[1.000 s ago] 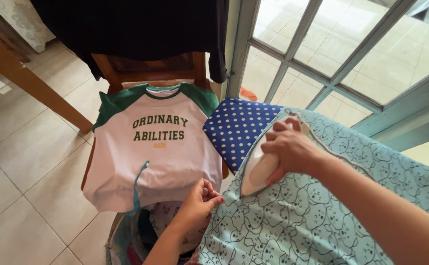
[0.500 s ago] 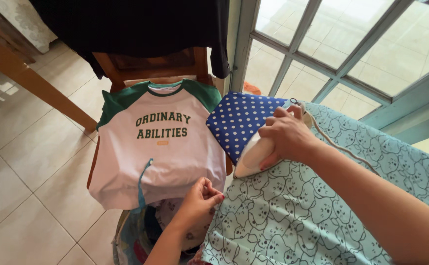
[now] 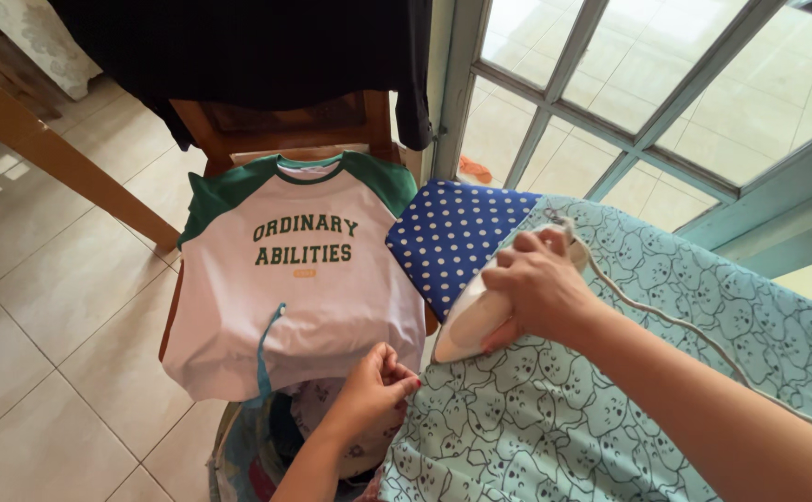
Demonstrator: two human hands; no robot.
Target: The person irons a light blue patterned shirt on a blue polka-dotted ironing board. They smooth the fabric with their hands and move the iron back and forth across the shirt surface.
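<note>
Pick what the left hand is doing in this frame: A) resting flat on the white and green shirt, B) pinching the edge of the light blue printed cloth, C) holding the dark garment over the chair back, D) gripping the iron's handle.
B: the left hand pinches the edge of the light blue printed cloth, while the right hand grips the iron.

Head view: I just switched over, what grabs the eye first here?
The white iron stands out, gripped by the right hand on light blue patterned cloth at lower right, with a blue polka-dot cover showing just beyond its tip. The left hand pinches the cloth's near edge at bottom centre. To the left, a white T-shirt with green sleeves lies spread over a wooden chair.
</note>
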